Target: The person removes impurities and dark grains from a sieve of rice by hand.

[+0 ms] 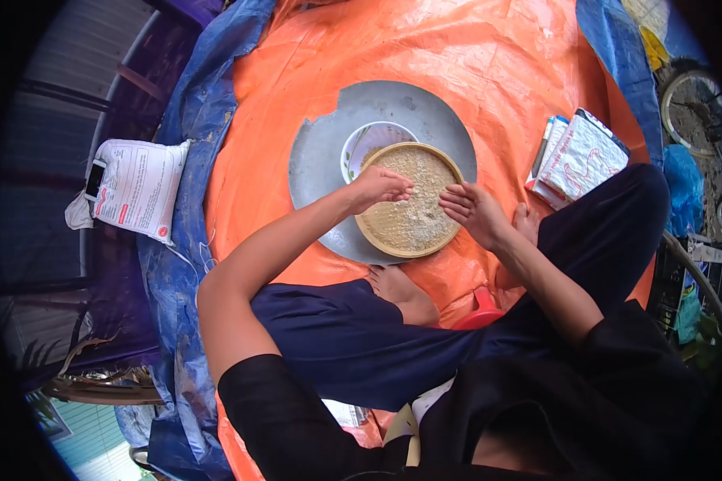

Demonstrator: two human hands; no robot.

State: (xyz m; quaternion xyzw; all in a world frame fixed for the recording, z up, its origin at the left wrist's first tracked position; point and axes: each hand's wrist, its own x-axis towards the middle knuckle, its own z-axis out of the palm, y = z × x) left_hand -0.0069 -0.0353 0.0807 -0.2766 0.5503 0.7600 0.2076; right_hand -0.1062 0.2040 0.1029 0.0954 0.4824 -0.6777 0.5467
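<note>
A round shallow basket or sieve (pixel 403 253) with a tan rim holds beige grainy material (pixel 413 172) with whitish powder in its middle. It rests partly over a white bowl (pixel 351 151) with a leaf pattern, above a grey metal disc (pixel 311 172). My left hand (pixel 383 186) hovers over the left part of the grain, fingers together and slightly bent, nothing visible in them. Facing it from the right rim, my right hand (pixel 475 212) has its fingers stretched out and holds nothing. A gap separates the two hands.
An orange tarp (pixel 513 64) lies under everything, with blue tarp (pixel 168 264) along its sides. White-and-red packets (pixel 582 156) lie to the right. At left are a white printed sack (pixel 140 188) and a phone (pixel 95 178). A red plastic object (pixel 480 313) sits between my legs.
</note>
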